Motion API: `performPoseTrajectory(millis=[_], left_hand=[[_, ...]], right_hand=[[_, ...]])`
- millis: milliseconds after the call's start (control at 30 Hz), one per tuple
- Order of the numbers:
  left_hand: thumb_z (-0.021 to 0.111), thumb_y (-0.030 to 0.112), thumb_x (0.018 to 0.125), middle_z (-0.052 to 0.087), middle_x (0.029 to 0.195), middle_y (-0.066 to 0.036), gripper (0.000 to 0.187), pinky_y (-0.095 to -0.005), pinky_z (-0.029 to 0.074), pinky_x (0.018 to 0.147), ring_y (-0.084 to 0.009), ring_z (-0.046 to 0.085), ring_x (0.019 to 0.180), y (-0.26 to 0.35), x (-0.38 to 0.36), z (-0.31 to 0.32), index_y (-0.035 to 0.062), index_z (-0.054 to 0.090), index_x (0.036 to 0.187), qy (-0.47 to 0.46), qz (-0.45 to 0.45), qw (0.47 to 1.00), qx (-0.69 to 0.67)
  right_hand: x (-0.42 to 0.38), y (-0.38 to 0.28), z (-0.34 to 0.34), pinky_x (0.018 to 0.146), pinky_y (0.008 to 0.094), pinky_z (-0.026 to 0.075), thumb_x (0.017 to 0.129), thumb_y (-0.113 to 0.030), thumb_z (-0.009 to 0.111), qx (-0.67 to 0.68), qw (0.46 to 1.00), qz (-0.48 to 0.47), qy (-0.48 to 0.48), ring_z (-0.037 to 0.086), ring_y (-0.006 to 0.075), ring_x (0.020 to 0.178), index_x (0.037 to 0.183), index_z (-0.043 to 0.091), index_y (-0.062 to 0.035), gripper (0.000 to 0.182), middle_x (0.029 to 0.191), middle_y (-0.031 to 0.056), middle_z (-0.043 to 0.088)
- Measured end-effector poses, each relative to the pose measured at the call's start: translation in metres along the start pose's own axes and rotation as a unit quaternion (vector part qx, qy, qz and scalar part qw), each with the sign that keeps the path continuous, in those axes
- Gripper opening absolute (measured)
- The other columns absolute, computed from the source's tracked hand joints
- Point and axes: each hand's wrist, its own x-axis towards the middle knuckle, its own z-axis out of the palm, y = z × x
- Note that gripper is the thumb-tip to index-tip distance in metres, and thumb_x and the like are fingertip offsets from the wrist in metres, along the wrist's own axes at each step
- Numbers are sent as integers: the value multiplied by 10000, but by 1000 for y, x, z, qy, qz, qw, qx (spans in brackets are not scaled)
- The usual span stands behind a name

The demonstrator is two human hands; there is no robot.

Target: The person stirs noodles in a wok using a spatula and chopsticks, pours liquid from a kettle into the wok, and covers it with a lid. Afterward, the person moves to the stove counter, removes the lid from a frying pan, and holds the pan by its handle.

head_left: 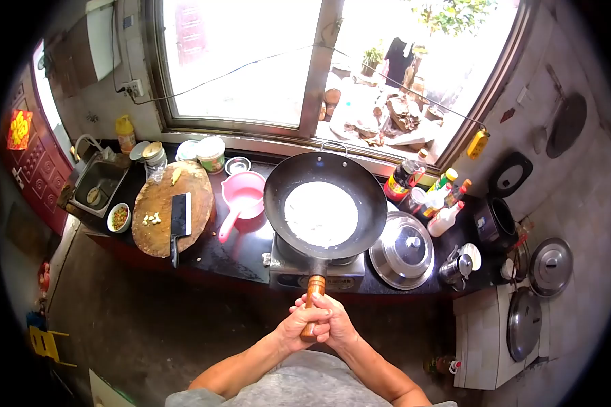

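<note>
A black wok (pixel 278 197) with a wooden handle (pixel 315 286) is over the silver gas stove (pixel 346 271); something white, flat and round (pixel 321 214) fills its bottom. Both hands wrap round the handle, my left hand (pixel 297 327) from the left side and my right hand (pixel 339 324) from the right. Their fingers overlap on the wood. Left of the wok lies a pink ladle (pixel 244 193). Further left, a black-handled cleaver (pixel 181 217) and small pale chopped pieces (pixel 152 219) rest on a round wooden board (pixel 163 193).
Right of the wok sit a domed metal lid (pixel 402 250), several sauce bottles (pixel 445 218) and a metal kettle (pixel 457 266). At the left are a sink (pixel 100 183) and a bowl of chopped food (pixel 119 218). A window stands behind the counter.
</note>
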Motion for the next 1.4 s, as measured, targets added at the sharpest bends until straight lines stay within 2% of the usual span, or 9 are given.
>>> performPoseTrajectory(millis=[400,700,800,900,933,1033,1100,1267,1400], left_hand=[[565,33,836,458,540,7,127,-279,405,428,-112,480,445,-18,20,1,122,496,775,-52,8,998,-26],[572,33,827,465,541,17,138,-277,407,405,-102,481,423,-24,25,-4,131,491,772,-35,10,999,-14],[579,33,819,469,548,15,142,-281,406,395,-103,483,422,-26,31,-5,134,487,779,-26,14,999,-17],[583,33,813,472,554,14,145,-282,405,389,-106,484,421,-26,35,-13,135,484,784,-16,11,1000,-15],[584,33,811,472,556,14,146,-283,404,388,-107,484,421,-26,37,-18,136,483,785,-11,7,1000,-12],[579,44,812,456,539,14,175,-290,409,392,-116,488,420,-23,38,-16,141,473,713,4,-1,1000,16],[578,54,813,450,529,12,188,-294,408,395,-120,492,424,-21,39,-16,141,469,688,22,5,999,29],[596,122,815,467,573,-8,143,-288,388,407,-122,450,424,-20,38,-14,106,489,722,28,25,997,72],[608,227,808,529,671,-47,172,-297,438,465,-153,513,507,-21,38,-18,78,530,843,31,18,997,68]], right_hand=[[-13,-19,-23,737,276,507,906,-260,561,-65,998,8,5,595,177,820,966,540,4,272,919,107,585],[-11,-19,-36,728,268,511,906,-287,567,-80,997,16,4,597,164,818,983,537,0,298,926,103,584],[-11,-23,-32,483,208,476,906,-270,573,-71,997,13,19,558,107,604,957,533,-29,249,858,70,585],[-2,-18,-43,542,222,495,905,-259,576,-66,998,21,2,575,111,662,968,533,-29,242,882,79,593],[-1,-18,-48,724,278,515,927,-283,533,-88,996,21,-18,605,181,849,1003,522,5,298,939,110,580],[6,-16,-54,718,267,510,928,-281,534,-99,995,15,-23,603,166,842,1001,528,-4,287,927,99,584],[4,-24,-51,663,225,493,934,-295,524,-135,990,23,-22,584,105,753,981,540,-24,275,880,53,592],[3,-34,-59,637,197,464,929,-326,535,-242,969,8,-46,542,52,730,961,561,-52,277,836,0,581],[-5,-43,-81,647,211,458,915,-370,542,-312,947,0,-79,535,49,763,1043,578,-57,340,863,-17,585]])
